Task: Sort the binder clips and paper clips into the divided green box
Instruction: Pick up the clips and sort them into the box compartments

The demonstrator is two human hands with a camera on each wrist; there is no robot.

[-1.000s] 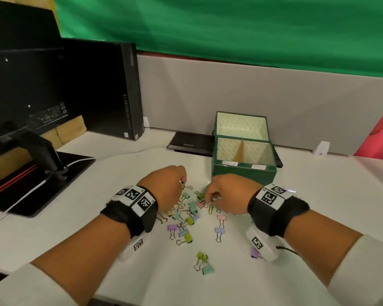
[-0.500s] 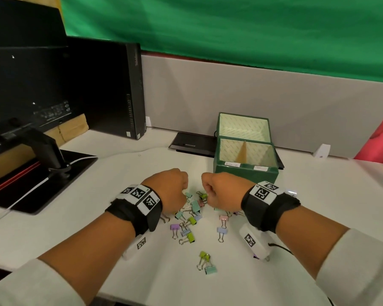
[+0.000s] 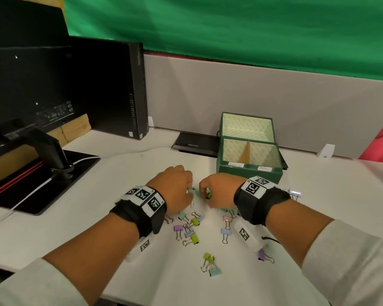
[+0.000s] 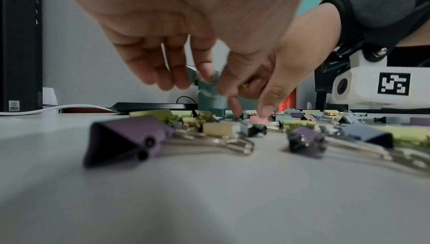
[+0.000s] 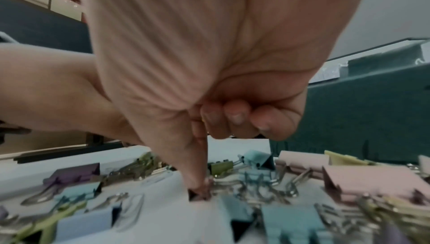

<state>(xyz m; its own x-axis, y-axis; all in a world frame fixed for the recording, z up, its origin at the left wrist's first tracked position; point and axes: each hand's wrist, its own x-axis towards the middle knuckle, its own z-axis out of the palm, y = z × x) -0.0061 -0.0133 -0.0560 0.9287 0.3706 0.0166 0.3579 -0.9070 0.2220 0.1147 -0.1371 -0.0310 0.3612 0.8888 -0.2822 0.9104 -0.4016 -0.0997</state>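
Picking is under way. The left hand (image 3: 175,186) pinches a teal clip (image 4: 210,90) at its fingertips; the right hand (image 3: 219,191) pinches a clip in the pile (image 3: 192,226) beneath. The green box (image 3: 250,171) sits just beyond, apparently empty. Next: lift and drop by type.

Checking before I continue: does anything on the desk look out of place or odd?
One silvery clip lies apart from the pile, right of the right hand, near the box. Both box compartments look empty. Nothing appears damaged.
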